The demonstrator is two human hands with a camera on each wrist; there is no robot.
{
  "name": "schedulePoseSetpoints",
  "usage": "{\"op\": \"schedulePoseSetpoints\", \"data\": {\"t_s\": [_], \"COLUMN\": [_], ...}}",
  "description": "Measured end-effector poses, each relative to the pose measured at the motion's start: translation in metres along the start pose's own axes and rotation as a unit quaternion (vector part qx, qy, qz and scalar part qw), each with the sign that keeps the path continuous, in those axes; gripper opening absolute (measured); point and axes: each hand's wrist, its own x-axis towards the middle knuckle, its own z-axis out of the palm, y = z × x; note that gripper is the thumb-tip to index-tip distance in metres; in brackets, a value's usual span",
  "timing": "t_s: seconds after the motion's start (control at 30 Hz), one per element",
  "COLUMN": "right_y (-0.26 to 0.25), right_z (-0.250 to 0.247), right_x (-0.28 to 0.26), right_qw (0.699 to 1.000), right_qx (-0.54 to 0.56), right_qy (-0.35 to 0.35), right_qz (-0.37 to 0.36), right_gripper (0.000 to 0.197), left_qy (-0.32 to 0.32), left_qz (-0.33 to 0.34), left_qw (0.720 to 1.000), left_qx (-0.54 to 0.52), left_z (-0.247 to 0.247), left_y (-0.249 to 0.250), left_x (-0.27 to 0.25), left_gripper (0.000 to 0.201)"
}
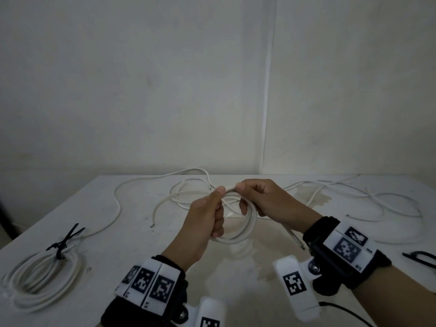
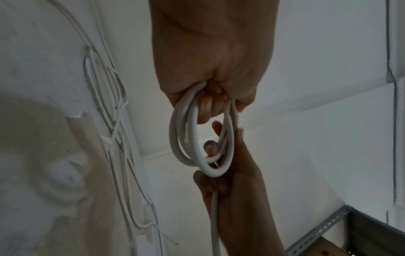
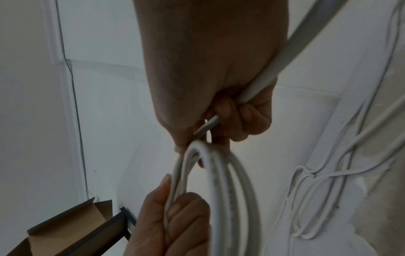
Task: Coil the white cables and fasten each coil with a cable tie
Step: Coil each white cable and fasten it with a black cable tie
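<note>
A small coil of white cable (image 1: 245, 228) hangs between both hands above the table's middle. My left hand (image 1: 208, 214) grips its near side, fingers curled round the loops (image 2: 188, 131). My right hand (image 1: 256, 197) holds the far side with fingers curled through the coil (image 3: 221, 173), and the cable's free end (image 1: 295, 238) runs out under that wrist. A finished white coil (image 1: 40, 282) bound with a black cable tie (image 1: 64, 239) lies at the front left. Loose white cables (image 1: 188, 192) sprawl behind the hands, and others (image 1: 382, 201) lie at the right.
Black cable ties (image 1: 422, 258) lie at the right edge of the white table (image 1: 247, 279). A white wall (image 1: 165, 90) stands just behind the table. A cardboard box (image 3: 72, 228) and a metal shelf frame (image 2: 342, 230) show in the wrist views.
</note>
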Motion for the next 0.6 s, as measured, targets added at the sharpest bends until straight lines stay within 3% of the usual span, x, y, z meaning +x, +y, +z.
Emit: {"op": "schedulePoseSetpoints", "data": {"t_s": [0.2,0.4,0.5,0.6], "right_y": [0.010,0.006,0.006,0.010], "right_z": [0.006,0.009,0.014,0.012], "right_x": [-0.004,-0.005,-0.004,-0.002], "right_qw": [0.998,0.997,0.993,0.982], "right_qx": [-0.023,-0.031,-0.077,-0.153], "right_qy": [0.046,0.062,0.065,0.080], "right_qz": [-0.034,-0.033,-0.059,-0.071], "right_gripper": [0.036,0.043,0.028,0.021], "left_qy": [-0.024,0.008,0.016,-0.017], "left_qz": [-0.021,0.024,0.025,-0.003], "left_qw": [0.999,1.000,1.000,0.999], "left_qx": [-0.012,0.019,-0.007,-0.039], "left_z": [-0.002,-0.002,-0.002,-0.001], "left_y": [-0.002,-0.004,-0.005,-0.004], "left_x": [-0.001,-0.003,-0.003,-0.003], "left_gripper": [0.043,0.045,0.044,0.041]}}
